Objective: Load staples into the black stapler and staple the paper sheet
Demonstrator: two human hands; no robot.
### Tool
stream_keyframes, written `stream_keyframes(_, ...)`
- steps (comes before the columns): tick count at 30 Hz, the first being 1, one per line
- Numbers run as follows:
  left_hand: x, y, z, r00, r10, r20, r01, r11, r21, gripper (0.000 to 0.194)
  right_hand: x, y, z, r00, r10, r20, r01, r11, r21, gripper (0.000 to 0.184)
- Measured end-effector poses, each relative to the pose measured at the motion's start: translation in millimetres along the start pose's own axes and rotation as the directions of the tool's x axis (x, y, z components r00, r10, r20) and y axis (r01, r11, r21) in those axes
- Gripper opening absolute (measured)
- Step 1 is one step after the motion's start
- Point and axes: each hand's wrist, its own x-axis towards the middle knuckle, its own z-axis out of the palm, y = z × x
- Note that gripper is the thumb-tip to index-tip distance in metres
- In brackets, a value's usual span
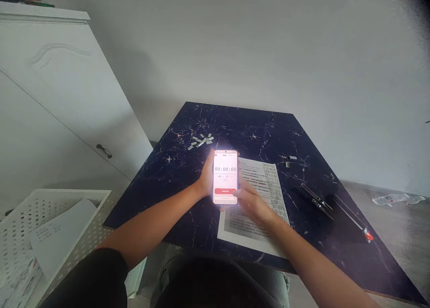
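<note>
My left hand (pixel 205 175) and right hand (pixel 254 205) clasp one phone (pixel 225 175) over the table (pixel 238 126), fingers curled round its sides. From it, one sheet (pixel 268 184) lies at four o'clock, two scraps (pixel 292 158) at three, and strips (pixel 203 140), too jumbled to count, at eleven.

Lighting: dim, grey. Brightest: phone (pixel 225 182), screen glaring, haloed. Wall (pixel 201 48): soft shadow upper left of phone; blackened, smeary far upper right. Table (pixel 352 258), lower right of phone: stretched by distortion.
</note>
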Motion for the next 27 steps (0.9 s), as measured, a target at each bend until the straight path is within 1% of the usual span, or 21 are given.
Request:
stream_keyframes(18, 0.2, 0.1, 0.4, 1.000, -0.002, -0.015, 0.002, 1.000, 0.002, 0.072, -0.4, -0.3, 0.1, 1.000, -0.002, -0.005, 0.002, 1.000, -0.019, 0.056)
stream_keyframes(27, 0.6, -0.4, 0.5, 0.999, -0.008, -0.034, 0.008, 1.000, -0.008, 0.072, 0.4, 1.8, -0.9, 1.000, -0.008, 0.001, 0.008, 1.000, -0.008, 0.055)
